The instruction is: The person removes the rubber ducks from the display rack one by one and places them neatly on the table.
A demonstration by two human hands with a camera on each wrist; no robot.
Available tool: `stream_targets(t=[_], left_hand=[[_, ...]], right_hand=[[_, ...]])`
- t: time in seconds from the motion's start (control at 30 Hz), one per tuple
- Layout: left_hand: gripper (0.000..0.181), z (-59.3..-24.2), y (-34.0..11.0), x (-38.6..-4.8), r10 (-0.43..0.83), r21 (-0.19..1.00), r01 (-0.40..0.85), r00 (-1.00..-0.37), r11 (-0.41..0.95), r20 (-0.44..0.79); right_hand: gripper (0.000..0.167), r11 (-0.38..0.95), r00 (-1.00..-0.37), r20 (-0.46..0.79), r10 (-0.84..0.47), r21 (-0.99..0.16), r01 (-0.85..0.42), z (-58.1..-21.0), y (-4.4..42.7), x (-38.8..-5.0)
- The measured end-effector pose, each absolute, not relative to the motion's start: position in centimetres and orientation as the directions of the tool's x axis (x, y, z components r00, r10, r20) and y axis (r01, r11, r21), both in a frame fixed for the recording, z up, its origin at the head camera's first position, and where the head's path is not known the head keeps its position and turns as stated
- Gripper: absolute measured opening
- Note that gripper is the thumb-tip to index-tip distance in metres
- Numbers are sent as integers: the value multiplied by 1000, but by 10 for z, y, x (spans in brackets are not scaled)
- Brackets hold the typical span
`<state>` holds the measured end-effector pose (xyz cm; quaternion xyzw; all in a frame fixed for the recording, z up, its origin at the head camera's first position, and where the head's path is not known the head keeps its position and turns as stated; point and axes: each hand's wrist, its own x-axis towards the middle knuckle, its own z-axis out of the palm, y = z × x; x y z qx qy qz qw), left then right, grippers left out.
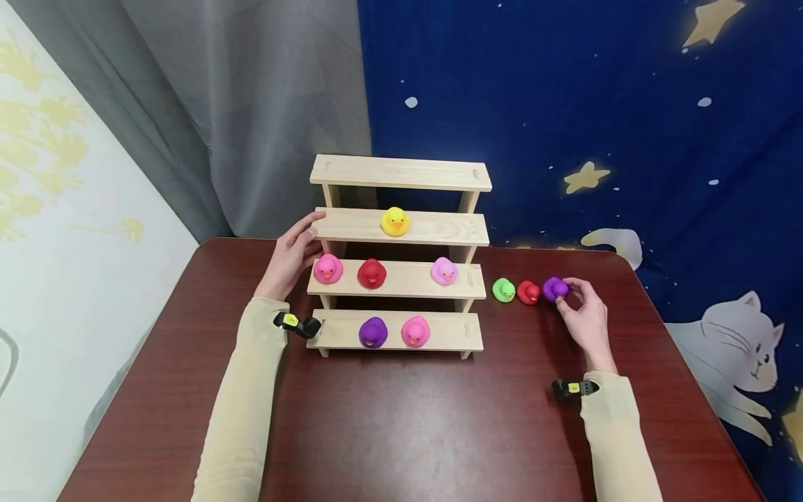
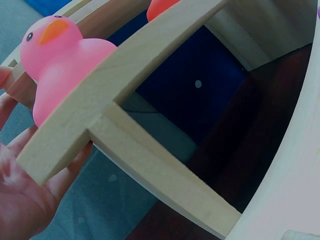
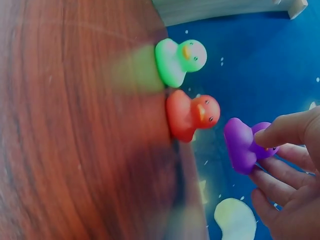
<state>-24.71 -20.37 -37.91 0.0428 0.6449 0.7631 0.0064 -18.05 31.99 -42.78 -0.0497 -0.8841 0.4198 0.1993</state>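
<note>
In the head view my right hand [image 1: 585,317] pinches a purple rubber duck [image 1: 555,288] between thumb and fingers. The right wrist view has this purple duck [image 3: 241,145] held slightly off the tabletop. Beside it a red duck [image 1: 528,293] and a green duck [image 1: 503,290] stand in a row right of a four-tier wooden stand [image 1: 401,171]. My left hand [image 1: 290,259] holds the left end of the stand's second board from the top, fingertips on that board. Close to the left wrist camera sits a pink duck [image 2: 60,65] on the tier below.
A yellow duck [image 1: 395,222] sits on the second tier. Another red duck [image 1: 372,273] and a light pink duck [image 1: 444,271] share the third. On the lowest are a purple duck [image 1: 373,332] and a pink duck [image 1: 415,331]. Curtains hang behind the brown table [image 1: 401,432].
</note>
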Motion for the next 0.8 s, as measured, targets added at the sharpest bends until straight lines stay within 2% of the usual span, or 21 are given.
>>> stream_targets(t=[0.2,0.8], left_hand=[[36,-379,-204,-247,75,984,39,-996,-175,53],[35,-379,-204,-246,62,985,53,-996,-164,64]], right_hand=[[37,648,-927,260,272,-762,-24,-437,326,-186],[38,630,-953,169,250,-776,28,-458,339,-199]])
